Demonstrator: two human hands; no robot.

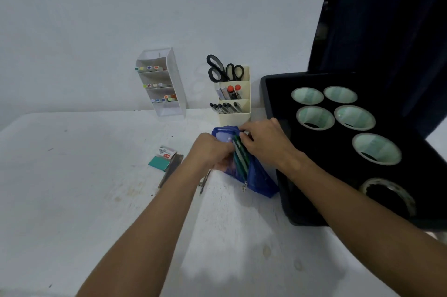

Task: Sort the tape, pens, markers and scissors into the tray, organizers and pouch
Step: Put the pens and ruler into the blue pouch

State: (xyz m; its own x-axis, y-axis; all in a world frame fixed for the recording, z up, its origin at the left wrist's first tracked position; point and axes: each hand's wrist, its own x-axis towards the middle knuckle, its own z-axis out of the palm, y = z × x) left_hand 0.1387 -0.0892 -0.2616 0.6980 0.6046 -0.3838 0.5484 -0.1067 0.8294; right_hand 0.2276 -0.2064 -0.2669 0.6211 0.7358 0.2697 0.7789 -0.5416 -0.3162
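A blue zip pouch (pixel 260 181) lies on the white table beside the black tray (pixel 275 103). Several green pens (pixel 240 155) stick out of its open mouth. My left hand (pixel 210 151) grips the pouch's left edge. My right hand (pixel 264 140) pinches the pens' upper ends at the pouch opening. The tray holds several rolls of tape (pixel 376 149). A cream organizer (pixel 233 97) at the wall holds two pairs of black scissors (pixel 223 69), markers and black pens. A white tiered organizer (pixel 162 81) holds coloured markers.
A teal box (pixel 159 163) and a small white box of staples (pixel 167 152) lie left of my left hand, with a dark flat strip (pixel 173 169) beside them. A thin pen (pixel 204 183) lies under my left wrist. A dark curtain (pixel 387 18) hangs at the right.
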